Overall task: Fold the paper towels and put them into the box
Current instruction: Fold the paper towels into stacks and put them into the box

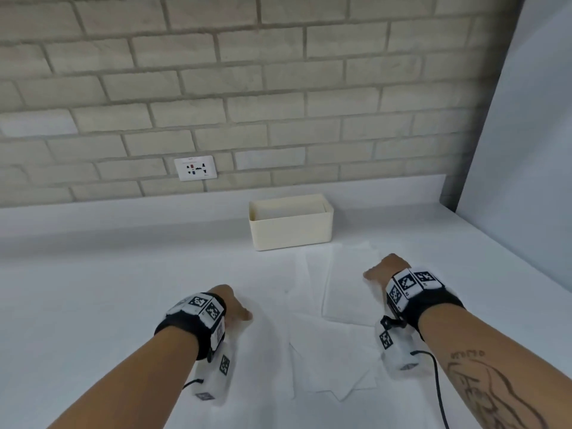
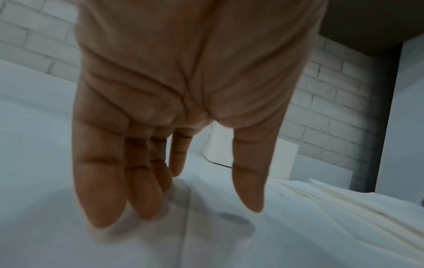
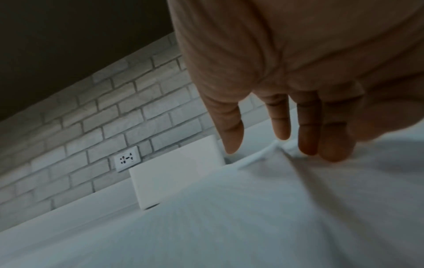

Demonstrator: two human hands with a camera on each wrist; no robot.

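White paper towels (image 1: 332,329) lie under both hands' straight, spread fingers. The left hand (image 2: 183,108) and right hand (image 3: 286,90) grip nothing. The box (image 1: 291,224) stands beyond the fingertips.

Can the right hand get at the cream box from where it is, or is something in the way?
Probably yes. The right hand hovers open over the paper towels, and the box stands just beyond them by the wall, top open. Nothing stands between hand and box; the left hand is off to the side.
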